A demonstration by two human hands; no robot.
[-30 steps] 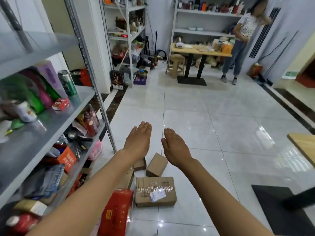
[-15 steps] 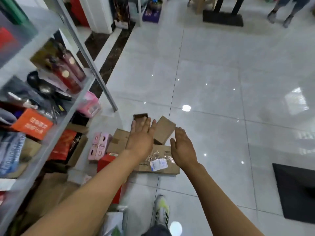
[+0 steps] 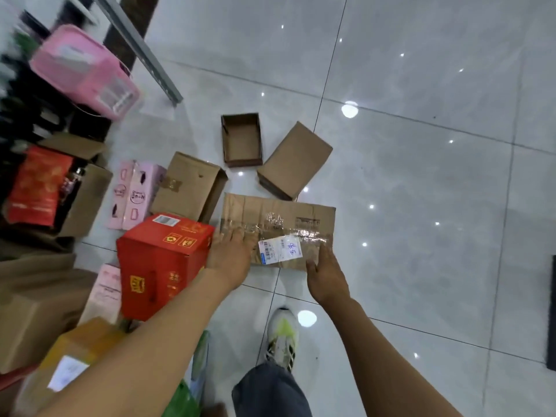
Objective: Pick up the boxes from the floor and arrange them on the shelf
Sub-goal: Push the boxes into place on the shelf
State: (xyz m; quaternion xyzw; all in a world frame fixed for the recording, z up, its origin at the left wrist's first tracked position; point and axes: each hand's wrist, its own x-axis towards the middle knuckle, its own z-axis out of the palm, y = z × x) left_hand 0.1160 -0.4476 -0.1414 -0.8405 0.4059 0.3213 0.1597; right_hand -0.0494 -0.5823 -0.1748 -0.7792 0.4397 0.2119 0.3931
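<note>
A flat taped cardboard box (image 3: pixel 288 218) with a white label lies on the tiled floor in front of me. My left hand (image 3: pixel 230 257) reaches over its near left corner with straight fingers. My right hand (image 3: pixel 326 273) hovers at its near right edge, fingers relaxed. Beyond it lie a small plain brown box (image 3: pixel 296 159), an open brown tray box (image 3: pixel 242 139) and a taller brown box (image 3: pixel 191 186). A red carton (image 3: pixel 162 263) stands left of my left hand. Two pink boxes (image 3: pixel 135 195) lie further left.
The shelf's metal leg (image 3: pixel 144 51) slants down at the upper left, with a pink basket (image 3: pixel 85 72) beside it. More cartons (image 3: pixel 33 308) and a red bag (image 3: pixel 37 185) crowd the left edge. My shoe (image 3: pixel 282 335) stands just behind the taped box. A black mat (image 3: pixel 552 311) lies at the right.
My view has tilted down and moved closer to the floor. Both hands have dropped from above the boxes to the near edge of the taped box.
</note>
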